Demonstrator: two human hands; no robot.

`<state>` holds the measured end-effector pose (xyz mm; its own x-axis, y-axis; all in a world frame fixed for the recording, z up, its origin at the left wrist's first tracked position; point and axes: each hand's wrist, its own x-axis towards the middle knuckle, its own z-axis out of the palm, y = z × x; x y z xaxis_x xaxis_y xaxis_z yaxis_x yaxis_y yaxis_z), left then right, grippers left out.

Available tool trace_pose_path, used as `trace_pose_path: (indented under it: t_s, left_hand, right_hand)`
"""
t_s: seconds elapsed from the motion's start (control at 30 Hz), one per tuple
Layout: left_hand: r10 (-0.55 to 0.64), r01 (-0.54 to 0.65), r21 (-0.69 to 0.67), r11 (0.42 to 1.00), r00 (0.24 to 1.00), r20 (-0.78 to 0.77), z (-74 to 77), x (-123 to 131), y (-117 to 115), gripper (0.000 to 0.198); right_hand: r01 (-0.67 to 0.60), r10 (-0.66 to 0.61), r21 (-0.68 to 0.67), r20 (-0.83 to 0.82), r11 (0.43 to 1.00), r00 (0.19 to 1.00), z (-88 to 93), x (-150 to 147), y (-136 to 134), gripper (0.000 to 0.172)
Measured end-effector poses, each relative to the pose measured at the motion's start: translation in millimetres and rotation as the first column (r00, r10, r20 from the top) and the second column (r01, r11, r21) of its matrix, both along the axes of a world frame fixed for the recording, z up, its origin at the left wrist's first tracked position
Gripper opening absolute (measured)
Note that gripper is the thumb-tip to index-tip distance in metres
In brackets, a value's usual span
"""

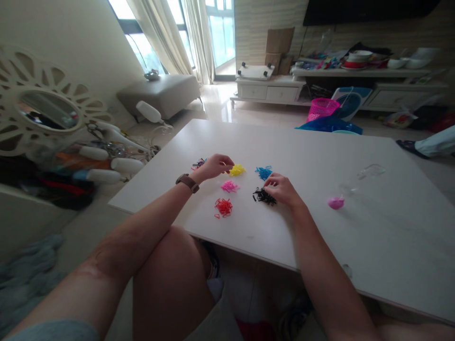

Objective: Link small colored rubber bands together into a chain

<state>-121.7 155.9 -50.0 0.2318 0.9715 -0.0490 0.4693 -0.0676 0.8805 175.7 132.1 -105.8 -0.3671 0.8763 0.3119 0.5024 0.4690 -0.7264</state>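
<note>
Small elastic bands lie on the white table in loose heaps sorted by colour. My left hand point(216, 167), with a watch on its wrist, is bent over the left edge of the yellow heap point(238, 170); its fingers are curled together, and whatever they pinch is too small to make out. Partly behind that hand is a mixed-colour heap point(199, 164). My right hand point(281, 188) has its fingertips pressed together at the upper right of the black heap point(265, 197), just below the blue heap point(263, 172). A pink heap point(229, 186) and a red heap point(223, 207) lie nearer me.
To the right on the table point(377, 237) are a pink bundle point(336, 203) and clear plastic pieces point(371, 171). A pink basket point(322, 109) stands beyond the far edge. Lamp arms with white shades point(126, 165) are at the left. A person's leg point(435, 142) shows at the right.
</note>
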Motion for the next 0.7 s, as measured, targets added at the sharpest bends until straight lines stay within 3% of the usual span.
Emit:
trace_pose_path:
  t_s: [0.17,0.23,0.4,0.5,0.6,0.7]
  left_hand:
    - [0.290,-0.291,0.021,0.956,0.956,0.045,-4.0,-27.1,8.1,0.012]
    - [0.373,-0.375,0.010,0.927,0.925,0.069,-7.4,-35.2,9.6,0.013]
    - [0.503,-0.505,0.004,0.863,0.860,0.091,-12.6,-48.9,10.7,0.014]
    - [0.592,-0.596,0.000,0.803,0.799,0.107,-13.2,-59.2,11.6,0.015]
    - [0.683,-0.689,0.010,0.725,0.720,0.119,-15.2,-72.7,11.5,0.016]
    - [0.724,-0.726,0.002,0.687,0.686,0.072,-20.4,-84.0,9.3,0.017]
  right_hand:
    - [0.016,-0.016,0.006,0.031,1.000,0.999,-8.0,-5.8,-0.1,0.008]
    - [-0.039,0.039,0.005,0.038,0.999,0.999,-10.8,-9.2,-1.6,0.013]
    - [-0.265,0.257,0.043,0.140,0.963,0.956,-14.1,-16.6,-6.6,0.014]
    - [-0.292,0.284,0.027,0.162,0.956,0.945,-12.9,-18.7,-8.1,0.006]
    - [-0.293,0.288,0.013,0.152,0.956,0.946,-11.5,-18.9,-8.0,0.014]
    - [-0.282,0.278,0.036,0.099,0.959,0.956,-11.3,-18.6,-7.1,0.013]
